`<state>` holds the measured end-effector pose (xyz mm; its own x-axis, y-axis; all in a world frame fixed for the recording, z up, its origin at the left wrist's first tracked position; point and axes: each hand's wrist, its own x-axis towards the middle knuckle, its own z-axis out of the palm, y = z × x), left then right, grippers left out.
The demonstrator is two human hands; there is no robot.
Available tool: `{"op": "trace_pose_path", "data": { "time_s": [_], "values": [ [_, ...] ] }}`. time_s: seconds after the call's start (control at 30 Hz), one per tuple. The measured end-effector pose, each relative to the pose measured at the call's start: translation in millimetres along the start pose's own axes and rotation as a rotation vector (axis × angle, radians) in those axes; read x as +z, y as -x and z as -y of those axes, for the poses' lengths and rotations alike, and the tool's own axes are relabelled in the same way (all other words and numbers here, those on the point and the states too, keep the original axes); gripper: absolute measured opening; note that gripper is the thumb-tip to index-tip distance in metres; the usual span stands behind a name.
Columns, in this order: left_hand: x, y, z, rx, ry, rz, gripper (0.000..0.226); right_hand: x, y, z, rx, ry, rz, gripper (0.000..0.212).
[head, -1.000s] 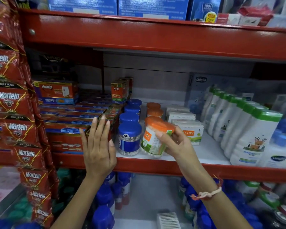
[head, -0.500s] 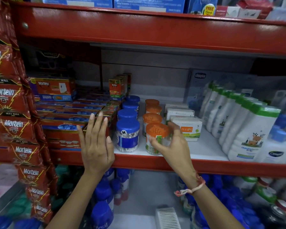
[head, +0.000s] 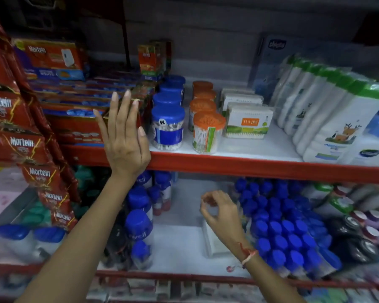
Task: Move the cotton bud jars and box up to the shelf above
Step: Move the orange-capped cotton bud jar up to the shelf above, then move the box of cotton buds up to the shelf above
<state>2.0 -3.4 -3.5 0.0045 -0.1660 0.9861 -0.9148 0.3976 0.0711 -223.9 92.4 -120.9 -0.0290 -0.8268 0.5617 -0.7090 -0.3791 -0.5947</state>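
On the upper red shelf [head: 239, 166] an orange-lidded cotton bud jar [head: 207, 132] stands at the front of a row of orange-lidded jars. A row of blue-lidded jars starts beside it with the front one [head: 167, 127]. To the right lie white Tulips cotton bud boxes [head: 247, 121]. My left hand [head: 124, 136] is flat and open against the red Mortein boxes [head: 74, 110], left of the blue jars. My right hand [head: 219, 213] hovers empty over the lower shelf, fingers loosely curled, above a white box [head: 214, 243] lying there.
White baby bottles with green caps [head: 328, 114] fill the right of the upper shelf. Red Mortein sachets [head: 20, 132] hang down the left. The lower shelf holds blue-capped bottles [head: 284, 228] on the right and taller blue-capped ones [head: 138, 217] on the left.
My right hand set the orange-lidded jar upright at the front of its row, let go and dropped to the lower shelf. The view tilted down. My left hand stayed put.
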Motion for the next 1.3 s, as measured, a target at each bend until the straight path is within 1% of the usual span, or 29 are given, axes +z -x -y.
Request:
{"op": "trace_pose_path", "data": {
  "time_s": [0.07, 0.13, 0.2, 0.3, 0.33, 0.4, 0.53, 0.63, 0.73, 0.8, 0.83, 0.9, 0.93, 1.03, 1.07, 1.23, 1.3],
  "values": [
    [-0.4, 0.4, -0.7, 0.003, 0.000, 0.000, 0.047, 16.9, 21.1, -30.3, 0.179, 0.090, 0.166, 0.026],
    [-0.7, 0.6, -1.1, 0.000, -0.008, -0.002, 0.046, 27.8, 39.8, -50.4, 0.298, 0.194, 0.304, 0.042],
    [-0.4, 1.2, -0.6, -0.002, -0.016, -0.006, 0.046, 35.7, 56.9, -64.8, 0.370, 0.321, 0.388, 0.062],
    [-0.1, 1.6, -0.8, -0.004, -0.013, -0.011, 0.045, 41.1, 77.4, -73.7, 0.464, 0.477, 0.459, 0.090],
    [0.1, 1.8, -0.9, -0.006, -0.011, -0.011, 0.045, 42.1, 82.4, -75.4, 0.487, 0.492, 0.472, 0.095],
    [0.2, 1.7, -0.9, -0.009, -0.007, -0.011, 0.045, 43.5, 88.2, -76.3, 0.528, 0.468, 0.491, 0.097],
    [0.4, 2.4, 0.0, -0.008, 0.001, -0.014, 0.045, 43.5, 85.4, -73.1, 0.555, 0.357, 0.448, 0.091],
    [0.5, 2.8, 0.8, -0.004, 0.008, -0.017, 0.044, 35.5, 73.4, -68.7, 0.619, 0.180, 0.331, 0.076],
    [0.4, 3.3, 2.6, -0.001, 0.016, -0.021, 0.045, 18.7, 54.8, -59.0, 0.778, -0.133, 0.268, 0.054],
    [0.4, 3.9, 3.4, 0.008, 0.023, -0.020, 0.045, 1.0, 41.1, -45.0, 0.914, -0.400, 0.270, 0.034],
    [0.1, 4.4, 4.3, 0.014, 0.025, -0.020, 0.044, -8.8, 35.0, -37.0, 0.966, -0.527, 0.304, 0.030],
    [0.4, 4.3, 4.8, 0.022, 0.028, -0.029, 0.043, -27.9, 26.7, -26.4, 1.017, -0.721, 0.383, 0.030],
    [0.4, 4.9, 5.8, 0.021, 0.029, -0.033, 0.043, -34.6, 23.0, -22.5, 1.038, -0.794, 0.404, 0.034],
    [1.4, 6.2, 5.9, 0.029, 0.043, -0.041, 0.043, -52.1, 13.8, -9.6, 1.070, -0.932, 0.446, 0.062],
    [1.6, 6.6, 6.2, 0.030, 0.043, -0.040, 0.043, -57.1, 10.5, -2.9, 1.061, -0.970, 0.479, 0.065],
    [0.9, 6.8, 6.0, 0.030, 0.044, -0.036, 0.043, -87.1, -8.6, 35.6, 0.938, -1.121, 0.611, 0.059],
    [0.0, 6.5, 4.9, 0.028, 0.044, -0.036, 0.044, -100.1, -18.6, 52.6, 0.873, -1.157, 0.630, 0.059]
  ]
}}
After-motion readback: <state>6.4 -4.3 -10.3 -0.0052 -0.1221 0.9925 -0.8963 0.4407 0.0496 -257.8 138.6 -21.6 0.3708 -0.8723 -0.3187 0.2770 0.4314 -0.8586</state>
